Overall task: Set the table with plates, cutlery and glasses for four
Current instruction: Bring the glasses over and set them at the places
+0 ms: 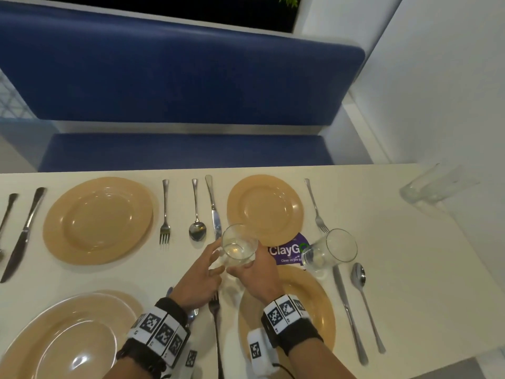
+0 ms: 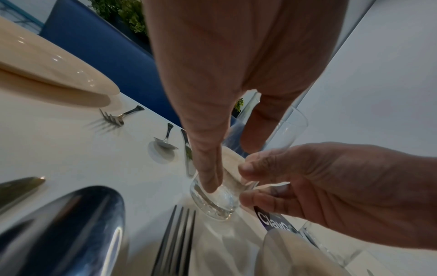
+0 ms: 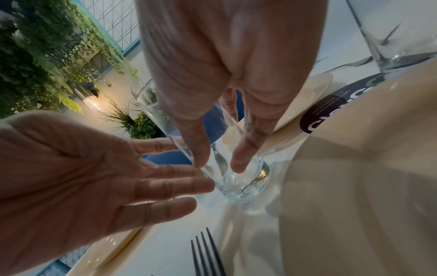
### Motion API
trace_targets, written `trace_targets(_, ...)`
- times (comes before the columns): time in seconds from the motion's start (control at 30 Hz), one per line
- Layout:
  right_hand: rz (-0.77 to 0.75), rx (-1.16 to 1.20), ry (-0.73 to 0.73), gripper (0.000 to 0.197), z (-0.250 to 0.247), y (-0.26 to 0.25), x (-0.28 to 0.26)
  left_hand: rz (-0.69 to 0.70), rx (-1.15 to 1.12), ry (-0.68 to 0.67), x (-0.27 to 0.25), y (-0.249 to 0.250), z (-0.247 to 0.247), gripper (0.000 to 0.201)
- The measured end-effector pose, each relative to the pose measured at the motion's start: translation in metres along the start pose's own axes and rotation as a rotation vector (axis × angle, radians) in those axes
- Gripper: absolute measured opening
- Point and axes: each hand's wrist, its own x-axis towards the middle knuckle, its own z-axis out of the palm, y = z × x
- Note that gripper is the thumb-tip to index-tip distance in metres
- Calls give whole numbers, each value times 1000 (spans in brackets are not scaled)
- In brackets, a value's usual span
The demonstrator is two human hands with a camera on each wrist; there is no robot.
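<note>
Head view: right hand [image 1: 257,272] pinches glass [image 1: 238,246] near its base, upright between knife [image 1: 214,207] and sticker [image 1: 287,250]; left hand [image 1: 199,280] spread, fingertips [image 2: 210,184] touching glass.

A purple sticker [image 1: 288,251] on the surface [image 1: 396,242] read "ClayG", its last letter hidden behind a glass [image 1: 328,251]. A smaller line beneath began "Clean as you g". The wristband markers [image 1: 284,313] carried only black-and-white patterns.
</note>
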Motion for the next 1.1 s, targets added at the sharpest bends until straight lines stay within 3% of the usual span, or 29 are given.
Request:
trace_targets(0.57, 3, -24, -17, 64, -3, -1, 1, -18, 12, 64, 1, 7, 8, 81)
trace_targets(0.7, 50, -72, -27, 77, -8, -4, -3, -68, 109, 63, -3, 5, 5, 80)
trace_targets(0.8, 63, -164, -6, 70, -27, -8, -20, -44, 275, 238, -26, 12, 5, 56)
trace_targets(0.87, -31, -235, 28, 40, -54, -18, -47, 28, 329, 346, -52, 28, 8, 19)
trace_targets(0.9, -89, -236, 50, 23, -71, -25, -62, 33, 361, 309, -65, 40, 12, 10)
trace_targets(0.93, -136, -220, 69, 8, -91, -32, -77, 15, 380, 234, -78, 55, 19, 19)
trace_targets(1.03, -187, -135, 148, 14, -158, -52, -109, 21, 417, 40, -106, 101, 59, 48)
trace_targets(1.1, -182, -128, 252, 17, -209, -53, -115, 44, 371, -17, -109, 123, 96, 52)
